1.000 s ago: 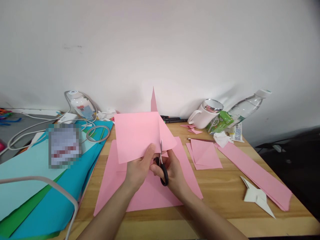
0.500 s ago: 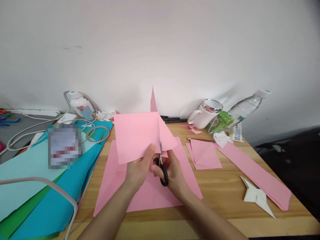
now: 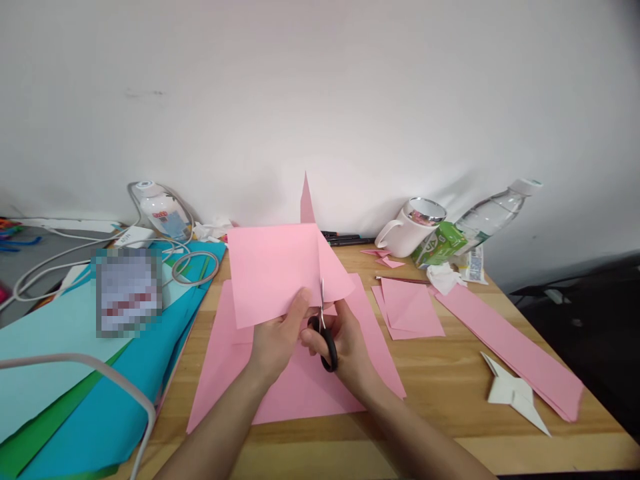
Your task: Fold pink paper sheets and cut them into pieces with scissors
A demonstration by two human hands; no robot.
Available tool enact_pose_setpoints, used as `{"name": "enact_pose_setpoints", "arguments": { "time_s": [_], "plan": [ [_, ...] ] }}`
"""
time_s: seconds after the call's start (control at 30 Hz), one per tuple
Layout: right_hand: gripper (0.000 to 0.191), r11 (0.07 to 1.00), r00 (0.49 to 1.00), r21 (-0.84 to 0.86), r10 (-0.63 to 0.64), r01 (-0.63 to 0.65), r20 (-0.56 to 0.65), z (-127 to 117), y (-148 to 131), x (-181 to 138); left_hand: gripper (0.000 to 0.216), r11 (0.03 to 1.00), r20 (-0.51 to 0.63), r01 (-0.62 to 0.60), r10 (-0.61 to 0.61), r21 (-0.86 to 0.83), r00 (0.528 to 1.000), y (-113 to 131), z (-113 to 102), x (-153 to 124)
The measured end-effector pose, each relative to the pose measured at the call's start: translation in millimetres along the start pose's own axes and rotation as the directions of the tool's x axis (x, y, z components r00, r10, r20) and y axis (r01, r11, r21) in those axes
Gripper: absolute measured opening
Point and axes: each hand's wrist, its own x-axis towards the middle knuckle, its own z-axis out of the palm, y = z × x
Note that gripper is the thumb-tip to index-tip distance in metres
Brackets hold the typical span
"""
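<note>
Forearms reach in from the bottom edge and meet over the middle of the wooden table (image 3: 440, 393). The left hand (image 3: 276, 340) pinches the lower edge of a folded pink sheet (image 3: 280, 270), thumb on the near face and the other fingers hidden behind it, holding the paper upright and slightly tilted. Just beside it, the right hand (image 3: 345, 343) grips black-handled scissors (image 3: 325, 333), fingers closed through the loops; the blades point up and bite into the sheet's bottom edge along a vertical line (how far apart the blades stand cannot be told). Under both hands lies a larger pink sheet (image 3: 300, 390), flat on the table.

Near the right edge rests a white folded paper star (image 3: 515, 395), and beyond it a long stack of pink strips (image 3: 510, 347) runs diagonally. Smaller pink squares (image 3: 407, 308) lie right of the hands. To the left spreads a pile of blue and green paper (image 3: 75, 373) with white cables (image 3: 100, 250) across it. Against the wall stand a white mug (image 3: 413, 230), a green carton (image 3: 440, 243) and a tilted clear bottle (image 3: 493, 210).
</note>
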Motion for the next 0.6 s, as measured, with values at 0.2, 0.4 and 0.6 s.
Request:
{"name": "enact_pose_setpoints", "arguments": {
  "time_s": [0.2,0.4,0.6],
  "plan": [
    [0.051,1.000,1.000,-0.010,-0.001,0.001,-0.003,-0.4,1.5,-0.2,0.034,1.000,0.005,0.001,-0.001,-0.001,1.000,-1.1,-1.0,0.4],
    [0.064,0.998,0.999,0.060,-0.036,0.036,0.003,-1.8,4.2,0.3,0.032,0.985,-0.087,-0.079,0.092,0.151,0.992,0.8,-0.6,-0.9],
    [0.072,0.991,0.997,0.111,-0.076,0.074,0.016,-3.4,4.4,2.4,0.028,0.953,-0.128,-0.132,0.172,0.274,0.977,5.4,1.7,-2.6]
  ]
}}
